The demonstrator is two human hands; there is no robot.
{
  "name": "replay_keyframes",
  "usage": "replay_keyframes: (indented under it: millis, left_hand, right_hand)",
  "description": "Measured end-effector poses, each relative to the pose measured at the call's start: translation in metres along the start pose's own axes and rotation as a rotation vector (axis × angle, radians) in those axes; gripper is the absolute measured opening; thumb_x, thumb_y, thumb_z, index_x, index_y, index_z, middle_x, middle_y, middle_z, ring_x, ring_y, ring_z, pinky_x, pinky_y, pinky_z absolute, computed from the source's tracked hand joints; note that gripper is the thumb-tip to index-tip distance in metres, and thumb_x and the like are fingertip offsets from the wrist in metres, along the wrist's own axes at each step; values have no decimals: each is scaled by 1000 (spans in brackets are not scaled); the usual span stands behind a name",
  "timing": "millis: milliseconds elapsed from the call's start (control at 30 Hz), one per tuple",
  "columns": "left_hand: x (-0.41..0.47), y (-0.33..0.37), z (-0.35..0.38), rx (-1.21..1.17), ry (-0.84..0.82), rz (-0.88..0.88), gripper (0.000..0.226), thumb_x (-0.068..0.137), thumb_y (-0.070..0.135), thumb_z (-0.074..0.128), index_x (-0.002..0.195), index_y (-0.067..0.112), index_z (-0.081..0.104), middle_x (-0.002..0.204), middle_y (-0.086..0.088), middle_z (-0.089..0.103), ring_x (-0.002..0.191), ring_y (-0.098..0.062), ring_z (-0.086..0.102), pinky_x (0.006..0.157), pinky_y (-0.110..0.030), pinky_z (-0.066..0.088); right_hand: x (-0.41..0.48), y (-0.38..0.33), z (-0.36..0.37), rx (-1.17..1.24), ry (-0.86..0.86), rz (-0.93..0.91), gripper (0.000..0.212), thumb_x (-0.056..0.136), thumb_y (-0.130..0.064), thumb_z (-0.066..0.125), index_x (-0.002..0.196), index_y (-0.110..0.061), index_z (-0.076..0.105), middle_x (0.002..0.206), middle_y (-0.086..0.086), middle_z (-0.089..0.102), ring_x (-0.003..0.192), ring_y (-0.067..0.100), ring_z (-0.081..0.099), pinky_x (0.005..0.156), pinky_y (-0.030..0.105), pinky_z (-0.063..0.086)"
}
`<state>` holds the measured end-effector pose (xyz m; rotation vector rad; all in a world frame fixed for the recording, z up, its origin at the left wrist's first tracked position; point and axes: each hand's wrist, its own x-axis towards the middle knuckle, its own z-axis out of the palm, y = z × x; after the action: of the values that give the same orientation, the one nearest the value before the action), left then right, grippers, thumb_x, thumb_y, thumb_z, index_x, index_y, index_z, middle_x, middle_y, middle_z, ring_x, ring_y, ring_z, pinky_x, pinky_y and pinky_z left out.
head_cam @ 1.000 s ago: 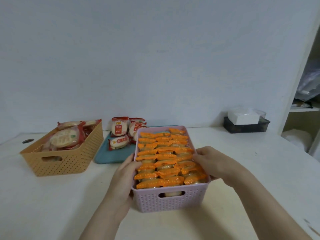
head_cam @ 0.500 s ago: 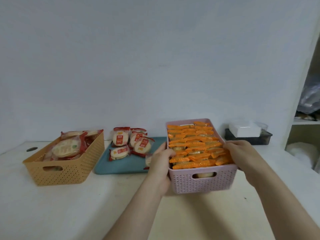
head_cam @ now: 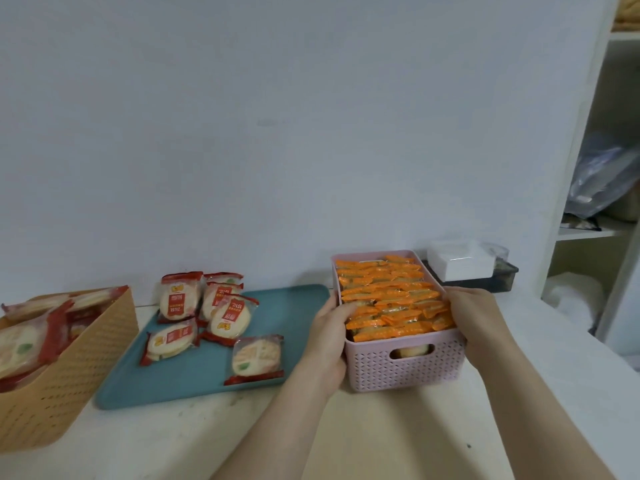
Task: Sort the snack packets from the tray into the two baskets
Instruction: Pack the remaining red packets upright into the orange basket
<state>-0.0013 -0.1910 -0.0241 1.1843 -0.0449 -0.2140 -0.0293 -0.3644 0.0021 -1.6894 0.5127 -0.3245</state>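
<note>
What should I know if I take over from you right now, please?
Left hand and right hand: each grips a long side of the pink basket, fingers over the rim.
Pink basket: on the table, right of the blue tray, packed with orange packets.
Tan basket: far left, holding red-and-white packets.
Left to do: six red-and-white packets lie on the tray; no orange ones show there. They likely belong in the tan basket.

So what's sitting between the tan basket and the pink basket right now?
In the head view, the teal tray lies between the tan basket and the pink basket, holding red-edged packets; the left hand grips the pink basket's near side.
</note>
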Motion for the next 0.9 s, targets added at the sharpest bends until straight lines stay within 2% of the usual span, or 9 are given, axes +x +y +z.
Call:
replay_keyframes:
  millis: [100,233,300,367,533,667,767,833,900]
  left_hand:
    - [12,0,3,27,16,10,27,101,17,45,122,17,64,100,-4,76,89,-19,74,65,-29,56]
    - [28,1,8,20,23,8,25,101,16,46,119,17,64,99,-5,76,86,-19,74,63,-29,57]
    - [36,-4,11,19,23,-17,27,100,12,46,120,17,64,102,-6,76,89,-22,74,65,-31,58]
    - [40,-10,12,2,33,-43,29,99,10,47,120,18,65,104,-8,75,93,-25,73,65,-32,58]
    - [52,-19,10,10,62,16,28,101,13,44,121,16,63,105,-7,75,91,-23,73,61,-28,58]
    - [62,-13,6,23,83,47,26,102,13,44,115,17,66,100,-6,76,85,-20,74,61,-29,58]
    - [68,-10,6,76,92,61,31,102,9,41,112,23,67,102,-5,76,86,-19,74,61,-29,58]
    - [72,-7,6,158,90,80,37,102,6,39,120,27,64,110,-5,73,92,-19,72,68,-31,58]
    - [81,-8,2,306,104,100,42,102,7,37,137,25,53,126,-4,66,107,-19,66,88,-35,55]
  right_hand:
    - [18,7,4,-4,11,28,33,89,-5,43,82,-15,74,85,18,72,77,33,65,72,39,47]
    - [36,9,6,-8,9,30,33,92,-6,45,80,-26,69,87,12,72,87,31,67,87,47,53]
    - [45,10,7,-16,19,12,32,91,-6,46,80,-24,69,87,10,71,88,31,67,90,51,52]
    - [52,10,6,-36,34,1,31,91,-6,46,78,-23,69,85,8,70,87,31,66,90,52,52]
    - [67,12,12,-37,61,-15,34,91,-6,46,72,-27,65,84,4,68,86,27,64,87,48,53]
    - [76,19,22,-42,137,-69,29,89,-8,48,97,-18,75,81,-1,67,89,26,64,84,46,54]
    - [76,19,28,-93,249,-152,27,88,-7,51,95,-17,76,72,-8,61,86,24,62,77,39,52]
    - [72,18,31,-109,337,-206,30,86,-3,50,92,-16,76,74,-5,61,81,22,60,71,33,48]
    - [71,19,35,-146,379,-238,32,84,-2,47,92,-14,75,76,-1,62,75,20,57,65,29,42]
